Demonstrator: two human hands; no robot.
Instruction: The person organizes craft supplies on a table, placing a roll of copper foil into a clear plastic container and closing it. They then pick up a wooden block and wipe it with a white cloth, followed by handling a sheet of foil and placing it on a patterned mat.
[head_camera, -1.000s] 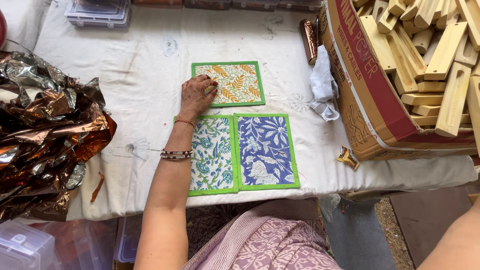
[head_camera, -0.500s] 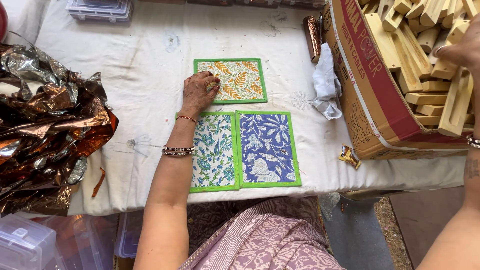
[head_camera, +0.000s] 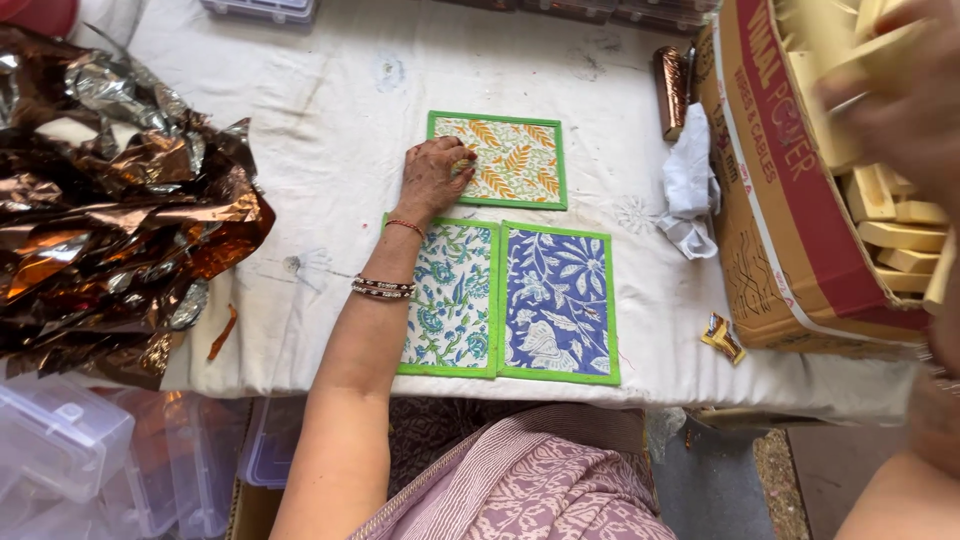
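Crumpled copper foil (head_camera: 110, 210) at far left of bench (head_camera: 320, 120); left hand (head_camera: 432, 176) flat on left edge of orange-leaf mat (head_camera: 510, 160), fingers released; blue-patterned mats (head_camera: 505, 300) just below; right hand (head_camera: 900, 90) blurred over cardboard box (head_camera: 780, 230) of wooden blocks (head_camera: 895, 215), grip cannot tell.

A heap of crumpled copper foil (head_camera: 110, 210) lies over the table's (head_camera: 330, 110) left edge, the table under a white cloth. Near the right edge stand a roll of copper foil (head_camera: 671, 90) and a crumpled white rag (head_camera: 690, 180) — a small gold scrap (head_camera: 722, 338) lies nearer the front edge. Clear plastic boxes (head_camera: 60, 450) sit below the front-left corner.
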